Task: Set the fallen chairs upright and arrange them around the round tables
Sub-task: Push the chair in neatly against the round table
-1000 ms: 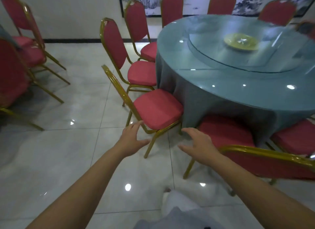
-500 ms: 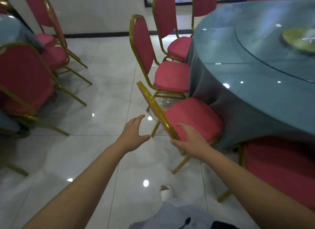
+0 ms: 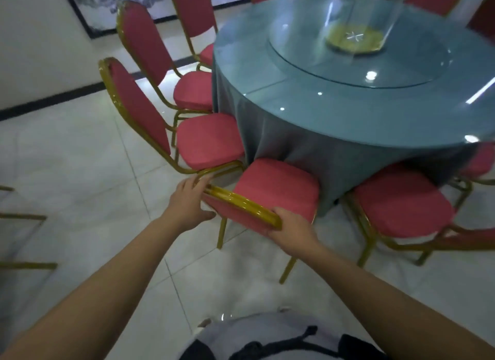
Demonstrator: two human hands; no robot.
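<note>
A red chair with a gold frame (image 3: 276, 188) stands upright in front of me, its seat tucked against the round table (image 3: 348, 113) with the blue-grey cloth. My left hand (image 3: 187, 204) holds the left end of the chair's backrest top. My right hand (image 3: 292, 231) grips the right end of the same gold rail. More red chairs stand around the table: one to the left (image 3: 209, 142), another behind it (image 3: 192, 90), and one on the right (image 3: 401, 209).
A glass turntable with a yellow plate (image 3: 353, 38) sits on the table's middle. Gold chair legs (image 3: 21, 239) show at the left edge. White tiled floor (image 3: 80, 172) spreads to the left. A framed painting (image 3: 107, 0) hangs on the wall.
My view has swung back toward the table. My left hand, free before, now holds the backrest's left end; my right hand has moved along the rail to its right end.
</note>
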